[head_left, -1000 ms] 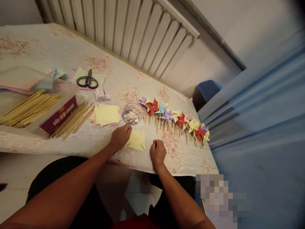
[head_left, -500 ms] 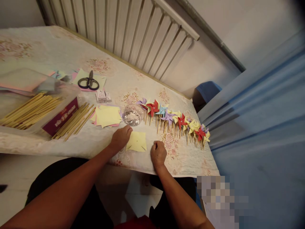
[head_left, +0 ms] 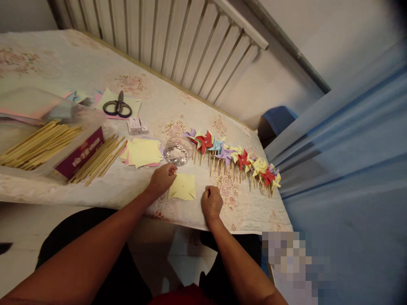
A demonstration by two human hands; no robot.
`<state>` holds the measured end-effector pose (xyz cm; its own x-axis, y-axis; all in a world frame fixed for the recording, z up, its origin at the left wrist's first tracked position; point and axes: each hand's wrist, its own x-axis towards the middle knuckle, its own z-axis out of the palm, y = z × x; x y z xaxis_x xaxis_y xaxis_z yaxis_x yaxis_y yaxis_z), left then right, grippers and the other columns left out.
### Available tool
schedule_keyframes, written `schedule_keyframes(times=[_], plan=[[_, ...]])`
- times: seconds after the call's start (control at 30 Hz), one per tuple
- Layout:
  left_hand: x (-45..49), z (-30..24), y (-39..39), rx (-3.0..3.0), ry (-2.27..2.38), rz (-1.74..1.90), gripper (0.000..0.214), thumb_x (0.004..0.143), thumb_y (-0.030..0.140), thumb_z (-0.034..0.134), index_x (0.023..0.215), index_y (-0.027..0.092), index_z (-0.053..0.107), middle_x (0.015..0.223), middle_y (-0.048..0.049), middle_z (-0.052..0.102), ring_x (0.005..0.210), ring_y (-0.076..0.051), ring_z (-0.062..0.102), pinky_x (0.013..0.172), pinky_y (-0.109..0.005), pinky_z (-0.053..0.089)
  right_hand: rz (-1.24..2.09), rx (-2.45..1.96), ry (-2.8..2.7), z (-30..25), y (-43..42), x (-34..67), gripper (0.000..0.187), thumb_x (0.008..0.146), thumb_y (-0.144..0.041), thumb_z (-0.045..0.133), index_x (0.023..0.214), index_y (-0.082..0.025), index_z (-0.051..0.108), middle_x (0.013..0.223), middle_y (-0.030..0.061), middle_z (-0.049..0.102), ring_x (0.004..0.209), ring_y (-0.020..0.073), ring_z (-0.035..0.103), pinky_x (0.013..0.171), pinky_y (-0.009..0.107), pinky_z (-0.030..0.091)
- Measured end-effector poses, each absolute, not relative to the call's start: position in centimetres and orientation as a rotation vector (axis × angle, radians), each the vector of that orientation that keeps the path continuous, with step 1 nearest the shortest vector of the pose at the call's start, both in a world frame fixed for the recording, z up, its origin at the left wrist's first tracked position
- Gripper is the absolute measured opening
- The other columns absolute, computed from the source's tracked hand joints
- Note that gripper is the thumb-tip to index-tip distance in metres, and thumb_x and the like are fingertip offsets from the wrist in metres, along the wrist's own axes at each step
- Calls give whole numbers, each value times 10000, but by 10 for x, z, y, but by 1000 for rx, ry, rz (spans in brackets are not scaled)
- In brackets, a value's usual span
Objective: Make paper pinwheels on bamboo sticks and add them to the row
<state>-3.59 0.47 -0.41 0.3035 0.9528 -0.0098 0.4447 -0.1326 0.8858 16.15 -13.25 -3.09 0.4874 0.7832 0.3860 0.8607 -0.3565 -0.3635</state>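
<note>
Paper square [head_left: 182,187], yellow and slit, lay on the table [head_left: 127,183] between the left hand [head_left: 163,178] — fingers bunched, any hold unclear — and the right hand [head_left: 212,202], loosely fisted around nothing visible.

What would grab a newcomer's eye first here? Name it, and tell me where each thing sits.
First, likely the bright paper pinwheels, strung along the table to the right of the clear dish. Next, the yellow paper square between the left hand and the right hand. Then the dark-handled scissors, lying on coloured paper farther back, toward the left.
</note>
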Motion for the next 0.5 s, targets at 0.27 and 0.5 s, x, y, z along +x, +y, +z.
schedule_keyframes(times=[0.27, 0.5], plan=[[-31, -8, 5, 1638, 1274, 816, 230, 743, 234, 531, 925, 189, 664, 825, -40, 705, 793, -187, 662, 785, -302, 528, -209, -2223, -1363, -32, -132, 162, 219, 873, -145, 461, 885, -181, 677, 880, 60, 649, 802, 190, 562, 705, 286, 375], [-33, -1, 4, 1615, 1313, 787, 222, 756, 235, 544, 933, 185, 667, 832, -33, 716, 801, -190, 670, 779, -300, 515, -205, -2224, -1355, -31, -132, 162, 218, 871, -147, 459, 879, -185, 673, 878, 60, 648, 806, 191, 565, 713, 287, 381]])
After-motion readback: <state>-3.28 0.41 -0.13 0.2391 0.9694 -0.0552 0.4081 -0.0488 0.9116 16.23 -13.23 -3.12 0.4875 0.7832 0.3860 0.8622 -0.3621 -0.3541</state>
